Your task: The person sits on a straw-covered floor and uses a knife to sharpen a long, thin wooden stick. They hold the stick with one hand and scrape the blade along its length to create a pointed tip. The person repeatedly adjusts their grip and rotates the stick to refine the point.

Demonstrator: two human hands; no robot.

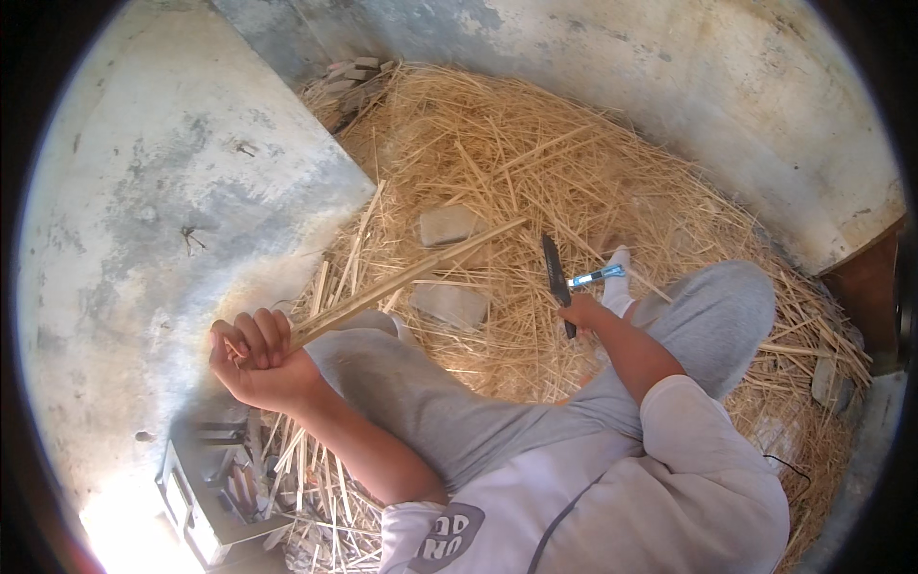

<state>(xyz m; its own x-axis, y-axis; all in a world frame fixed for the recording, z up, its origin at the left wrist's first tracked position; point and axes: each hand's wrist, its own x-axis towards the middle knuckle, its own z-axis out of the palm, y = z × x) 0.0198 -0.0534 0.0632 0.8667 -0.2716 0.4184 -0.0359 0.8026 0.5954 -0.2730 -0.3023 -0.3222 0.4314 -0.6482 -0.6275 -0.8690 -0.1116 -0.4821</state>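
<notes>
My left hand (253, 359) is closed, palm up, around the near end of a long split-bamboo strip (411, 277), which may be more than one piece. The strip slants up and to the right over my knee. Its far tip comes close to a black-bladed knife (555, 272), which my right hand (585, 312) grips with the blade pointing away from me. Just beyond that hand, beside my foot, is a slim blue and white tool (595, 276) that looks like a box cutter. Whether my right fingers touch it I cannot tell.
Two pale blocks (451, 304) lie between my legs among straw-like shavings (535, 163) covering the floor. A worn wall block (191, 172) stands at the left, and a curved wall (688, 105) runs behind. Low left is a grey open-topped container (206, 507); bricks (359, 72) are piled far back.
</notes>
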